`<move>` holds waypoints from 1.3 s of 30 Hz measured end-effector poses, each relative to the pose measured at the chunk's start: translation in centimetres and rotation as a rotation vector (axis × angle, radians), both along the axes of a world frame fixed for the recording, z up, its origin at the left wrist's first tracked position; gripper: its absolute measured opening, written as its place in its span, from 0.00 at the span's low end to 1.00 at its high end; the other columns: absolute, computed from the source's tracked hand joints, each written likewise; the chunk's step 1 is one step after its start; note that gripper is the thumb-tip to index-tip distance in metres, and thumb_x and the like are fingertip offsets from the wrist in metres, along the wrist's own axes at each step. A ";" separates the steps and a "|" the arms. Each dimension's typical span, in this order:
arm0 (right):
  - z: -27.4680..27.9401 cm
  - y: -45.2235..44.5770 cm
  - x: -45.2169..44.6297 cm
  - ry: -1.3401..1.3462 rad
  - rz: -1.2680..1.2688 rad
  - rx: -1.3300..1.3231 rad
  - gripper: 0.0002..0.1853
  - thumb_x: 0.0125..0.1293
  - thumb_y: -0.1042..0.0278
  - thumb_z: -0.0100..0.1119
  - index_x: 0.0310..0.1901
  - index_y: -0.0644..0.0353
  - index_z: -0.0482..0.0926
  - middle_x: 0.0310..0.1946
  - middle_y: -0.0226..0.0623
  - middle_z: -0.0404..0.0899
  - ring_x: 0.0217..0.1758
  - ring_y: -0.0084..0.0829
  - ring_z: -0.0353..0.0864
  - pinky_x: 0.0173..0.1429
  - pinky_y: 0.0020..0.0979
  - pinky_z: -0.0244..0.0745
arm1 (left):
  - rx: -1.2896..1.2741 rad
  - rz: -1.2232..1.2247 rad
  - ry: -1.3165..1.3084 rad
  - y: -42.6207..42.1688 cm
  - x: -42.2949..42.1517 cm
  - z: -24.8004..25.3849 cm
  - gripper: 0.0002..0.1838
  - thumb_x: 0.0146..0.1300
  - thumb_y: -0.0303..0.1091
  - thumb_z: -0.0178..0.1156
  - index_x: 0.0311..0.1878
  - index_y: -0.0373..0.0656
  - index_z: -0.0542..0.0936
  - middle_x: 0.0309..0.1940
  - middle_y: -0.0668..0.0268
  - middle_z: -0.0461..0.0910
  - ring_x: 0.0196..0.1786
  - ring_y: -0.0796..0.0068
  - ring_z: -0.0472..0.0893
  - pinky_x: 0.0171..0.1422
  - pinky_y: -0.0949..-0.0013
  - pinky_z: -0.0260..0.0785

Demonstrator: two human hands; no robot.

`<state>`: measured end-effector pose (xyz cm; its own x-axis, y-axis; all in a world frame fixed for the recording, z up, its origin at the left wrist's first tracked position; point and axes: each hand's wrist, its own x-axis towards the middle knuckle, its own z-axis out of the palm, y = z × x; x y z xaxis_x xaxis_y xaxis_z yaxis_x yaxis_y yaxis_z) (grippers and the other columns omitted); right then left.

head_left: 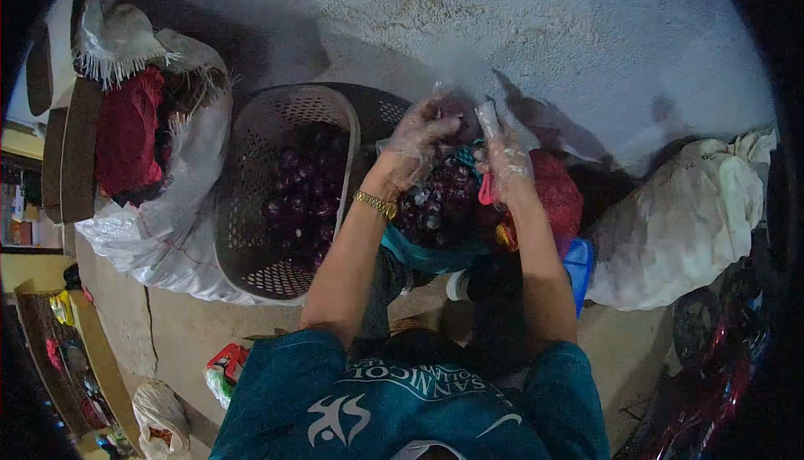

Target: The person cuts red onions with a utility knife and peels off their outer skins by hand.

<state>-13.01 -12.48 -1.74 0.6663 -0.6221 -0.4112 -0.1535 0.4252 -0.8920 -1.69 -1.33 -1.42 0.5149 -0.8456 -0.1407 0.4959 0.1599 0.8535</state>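
Both my hands wear clear plastic gloves. My left hand (pixel 419 137), with a gold watch at the wrist, is closed on a dark red onion (pixel 455 115) above a teal container (pixel 431 257) of purple-red onions (pixel 431 209). Close by on the right, my right hand (pixel 507 162) has its fingers curled round a pink handle (pixel 486 188), with its index finger raised. Any blade on that handle cannot be made out. The two hands are apart.
A dark perforated basket (pixel 230 200) with more onions stands left of my left arm. White sacks stand at the far left (pixel 159 242) and right (pixel 678 225). A red mesh bag (pixel 555 200) is beside my right forearm. A rough wall (pixel 544 33) rises ahead.
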 end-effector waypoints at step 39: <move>1.0 -0.2 0.0 -0.230 0.176 -0.618 0.25 0.60 0.52 0.65 0.52 0.61 0.75 0.28 0.29 0.72 0.26 0.16 0.68 0.28 0.20 0.65 | -0.186 0.166 0.223 -0.6 -0.4 0.4 0.27 0.65 0.55 0.55 0.54 0.40 0.74 0.49 0.64 0.76 0.52 0.71 0.74 0.57 0.67 0.68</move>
